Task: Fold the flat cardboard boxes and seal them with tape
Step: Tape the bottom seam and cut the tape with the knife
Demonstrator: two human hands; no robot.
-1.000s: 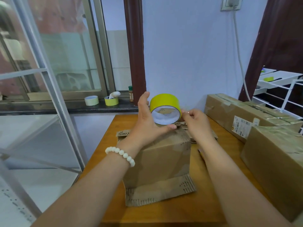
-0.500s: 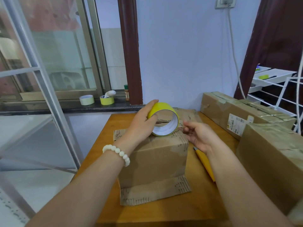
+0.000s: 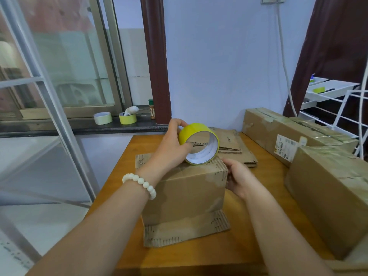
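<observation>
**Speaker one:** Where is the box?

**Speaker two:** A folded cardboard box (image 3: 185, 196) stands in the middle of a wooden table (image 3: 199, 255), its lower flaps splayed out on the surface.

**Speaker one:** And the hands?

**Speaker two:** The person's left hand (image 3: 171, 148) grips a yellow tape roll (image 3: 196, 129), one digit inside the core. The roll is tilted and touches the box's top. The right hand (image 3: 241, 181) touches the box's upper right edge with its fingers curled. Whether it pinches anything cannot be told. A stack of flat cardboard (image 3: 229, 140) lies behind.
</observation>
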